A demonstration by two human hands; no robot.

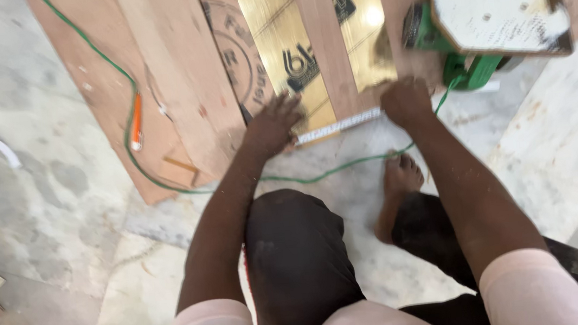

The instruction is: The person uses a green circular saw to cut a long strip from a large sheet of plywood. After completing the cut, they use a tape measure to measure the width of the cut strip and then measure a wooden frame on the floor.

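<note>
- Hands are pressing down at a ruler's two ends: the left hand (pixel 272 123) is lying flat on its lower end, the right hand (pixel 406 100) is curling over its upper end.
- Ruler (pixel 339 126) is lying between them across the near edge of the boards (pixel 183 88), its long axis running left to right and rising slightly rightward.
- Green cable (pixel 131 121) is looping around the boards toward a green power tool (pixel 467 67) just beyond the right hand.

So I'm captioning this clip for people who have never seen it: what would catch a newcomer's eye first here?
First, the two hands at centre: the left hand and right hand press a pale measuring strip across the near ends of plywood boards and a shiny gold sheet on the floor. Next, the green cable looping round to a green power tool at upper right, and the bare foot below.
</note>
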